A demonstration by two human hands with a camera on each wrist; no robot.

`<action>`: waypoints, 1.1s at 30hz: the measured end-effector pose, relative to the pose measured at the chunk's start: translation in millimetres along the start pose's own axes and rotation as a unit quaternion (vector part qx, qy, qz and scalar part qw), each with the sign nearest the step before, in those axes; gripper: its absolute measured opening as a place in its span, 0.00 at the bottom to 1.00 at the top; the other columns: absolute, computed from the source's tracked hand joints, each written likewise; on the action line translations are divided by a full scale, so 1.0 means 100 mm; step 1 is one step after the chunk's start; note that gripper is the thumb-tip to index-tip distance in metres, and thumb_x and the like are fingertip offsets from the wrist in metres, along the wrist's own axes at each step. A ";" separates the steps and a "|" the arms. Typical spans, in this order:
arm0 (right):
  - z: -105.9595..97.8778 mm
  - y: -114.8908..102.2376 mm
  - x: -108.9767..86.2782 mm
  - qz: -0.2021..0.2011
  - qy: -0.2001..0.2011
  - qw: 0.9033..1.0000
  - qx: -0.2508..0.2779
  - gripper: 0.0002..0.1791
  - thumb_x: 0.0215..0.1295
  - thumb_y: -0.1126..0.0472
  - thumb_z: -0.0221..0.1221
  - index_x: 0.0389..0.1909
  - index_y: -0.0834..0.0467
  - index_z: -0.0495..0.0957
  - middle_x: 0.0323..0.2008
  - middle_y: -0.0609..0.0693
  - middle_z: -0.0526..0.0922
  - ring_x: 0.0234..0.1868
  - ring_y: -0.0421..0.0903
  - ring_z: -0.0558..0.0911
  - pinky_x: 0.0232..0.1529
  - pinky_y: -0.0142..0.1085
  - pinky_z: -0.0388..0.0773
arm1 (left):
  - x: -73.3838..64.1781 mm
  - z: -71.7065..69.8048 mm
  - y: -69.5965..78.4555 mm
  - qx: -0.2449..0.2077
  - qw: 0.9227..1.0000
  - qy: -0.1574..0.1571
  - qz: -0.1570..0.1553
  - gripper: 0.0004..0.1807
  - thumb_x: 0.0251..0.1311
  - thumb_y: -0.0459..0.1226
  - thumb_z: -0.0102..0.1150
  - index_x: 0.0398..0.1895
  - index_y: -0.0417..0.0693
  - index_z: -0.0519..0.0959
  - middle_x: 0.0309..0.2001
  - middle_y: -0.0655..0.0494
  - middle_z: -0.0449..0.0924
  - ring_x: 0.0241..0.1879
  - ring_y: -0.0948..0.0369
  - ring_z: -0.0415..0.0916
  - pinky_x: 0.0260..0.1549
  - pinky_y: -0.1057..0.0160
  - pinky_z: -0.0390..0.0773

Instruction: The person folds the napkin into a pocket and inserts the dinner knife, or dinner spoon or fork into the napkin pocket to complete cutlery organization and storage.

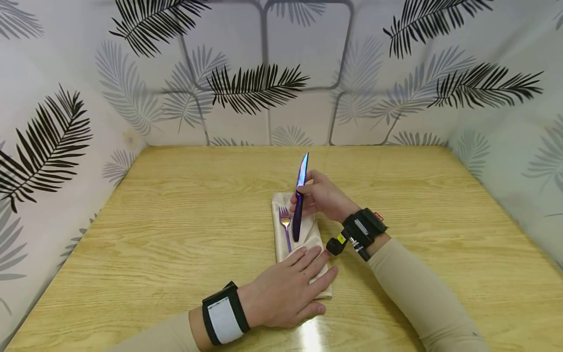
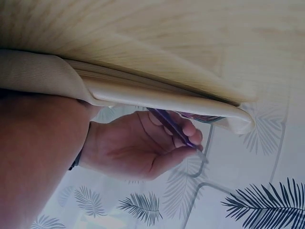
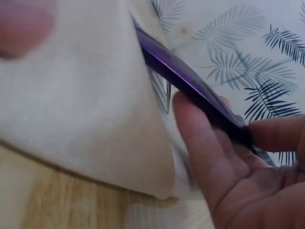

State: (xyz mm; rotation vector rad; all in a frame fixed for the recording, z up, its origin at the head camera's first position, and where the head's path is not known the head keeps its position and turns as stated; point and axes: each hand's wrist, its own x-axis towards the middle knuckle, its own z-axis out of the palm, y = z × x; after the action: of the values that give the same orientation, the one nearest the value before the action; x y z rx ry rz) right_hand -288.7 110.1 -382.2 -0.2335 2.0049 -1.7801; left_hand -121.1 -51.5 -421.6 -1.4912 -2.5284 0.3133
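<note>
A folded cream napkin (image 1: 311, 237) lies lengthwise on the table. Across its near part my left hand (image 1: 288, 288) rests palm down, fingers spread and straight. My right hand (image 1: 325, 195) pinches a table knife (image 1: 297, 215) between thumb and fingers, near where blade meets handle. The blade points away and the dark purple handle hangs over the napkin. Left of the handle, a fork (image 1: 286, 223) lies on the cloth, tines away, its lower end covered by a fold. In the right wrist view the purple handle (image 3: 183, 83) slants beside the napkin's edge (image 3: 157, 167).
The wooden table (image 1: 176, 220) extends on both sides of the napkin. Behind it hangs a pale curtain (image 1: 303, 112) with a leaf print. A strap with a small camera (image 1: 336, 246) sits on the right wrist, and another strap (image 1: 225, 315) circles the left wrist.
</note>
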 end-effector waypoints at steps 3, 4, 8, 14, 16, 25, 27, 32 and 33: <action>-0.03 0.01 0.00 0.039 -0.040 0.998 -0.014 0.09 0.81 0.62 0.43 0.54 0.62 0.61 0.33 0.56 0.87 0.32 0.50 0.90 0.36 0.46 0.88 | 0.01 0.00 0.00 0.006 1.000 0.007 -0.001 0.36 0.78 0.61 0.26 0.80 0.53 0.56 0.80 0.46 0.56 0.80 0.50 0.53 0.77 0.51 0.58; -0.03 0.01 0.00 0.050 -0.056 0.997 -0.020 0.09 0.81 0.62 0.42 0.53 0.62 0.62 0.33 0.56 0.88 0.32 0.50 0.89 0.35 0.45 0.88 | 0.00 0.00 0.00 0.006 1.000 0.008 -0.002 0.36 0.78 0.61 0.26 0.80 0.53 0.56 0.80 0.46 0.56 0.80 0.50 0.53 0.77 0.51 0.58; -0.04 0.02 0.00 0.072 -0.107 0.991 -0.032 0.11 0.81 0.62 0.42 0.55 0.64 0.63 0.33 0.57 0.88 0.29 0.49 0.89 0.32 0.43 0.87 | 0.00 0.00 0.01 0.013 1.000 0.013 -0.004 0.36 0.78 0.61 0.27 0.80 0.54 0.56 0.80 0.46 0.56 0.80 0.50 0.54 0.77 0.50 0.58; -0.02 0.02 -0.03 0.090 -0.121 0.988 -0.045 0.15 0.80 0.63 0.43 0.59 0.66 0.63 0.30 0.55 0.87 0.24 0.47 0.86 0.30 0.41 0.87 | 0.00 -0.01 0.01 0.013 1.000 0.001 -0.007 0.36 0.78 0.60 0.26 0.81 0.54 0.55 0.80 0.47 0.55 0.80 0.51 0.52 0.77 0.51 0.57; -0.01 0.02 -0.04 0.097 -0.121 0.986 -0.061 0.16 0.79 0.63 0.45 0.61 0.66 0.63 0.29 0.54 0.85 0.23 0.46 0.85 0.30 0.41 0.87 | 0.00 -0.01 0.02 0.013 1.000 -0.002 -0.007 0.36 0.78 0.60 0.26 0.81 0.55 0.55 0.80 0.47 0.55 0.81 0.51 0.52 0.77 0.51 0.56; 0.05 0.00 -0.05 0.080 -0.104 0.988 -0.083 0.08 0.78 0.62 0.47 0.49 0.62 0.66 0.31 0.52 0.85 0.27 0.45 0.86 0.33 0.39 0.87 | 0.01 -0.01 0.00 0.021 1.000 0.014 -0.004 0.36 0.78 0.61 0.26 0.80 0.54 0.57 0.78 0.48 0.59 0.80 0.50 0.55 0.77 0.49 0.57; 0.05 0.01 -0.04 0.066 -0.096 0.991 -0.071 0.06 0.78 0.64 0.47 0.48 0.63 0.66 0.31 0.52 0.85 0.28 0.45 0.86 0.34 0.39 0.87 | 0.01 -0.01 0.00 0.020 1.000 0.018 -0.002 0.36 0.78 0.60 0.27 0.79 0.54 0.57 0.78 0.48 0.61 0.79 0.50 0.55 0.77 0.49 0.57; 0.04 0.03 -0.05 0.071 -0.091 0.991 -0.067 0.15 0.76 0.69 0.45 0.59 0.62 0.58 0.28 0.54 0.83 0.26 0.46 0.85 0.32 0.41 0.87 | 0.01 0.01 0.00 0.017 1.000 0.021 -0.001 0.35 0.78 0.60 0.27 0.79 0.54 0.58 0.77 0.48 0.61 0.79 0.50 0.56 0.77 0.50 0.57; 0.04 0.03 -0.05 0.076 -0.093 0.990 -0.070 0.18 0.75 0.69 0.45 0.62 0.61 0.55 0.28 0.54 0.82 0.26 0.46 0.84 0.31 0.40 0.87 | 0.01 0.01 0.00 0.016 1.000 0.021 -0.001 0.35 0.78 0.60 0.27 0.79 0.54 0.58 0.78 0.48 0.61 0.79 0.50 0.56 0.77 0.50 0.57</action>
State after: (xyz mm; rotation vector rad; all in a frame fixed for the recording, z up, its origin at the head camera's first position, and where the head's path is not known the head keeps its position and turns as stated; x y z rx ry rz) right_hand -282.0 109.0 -383.8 -0.2727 1.9613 -1.4707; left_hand -121.5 -50.6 -422.5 -1.4689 -2.4793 0.3172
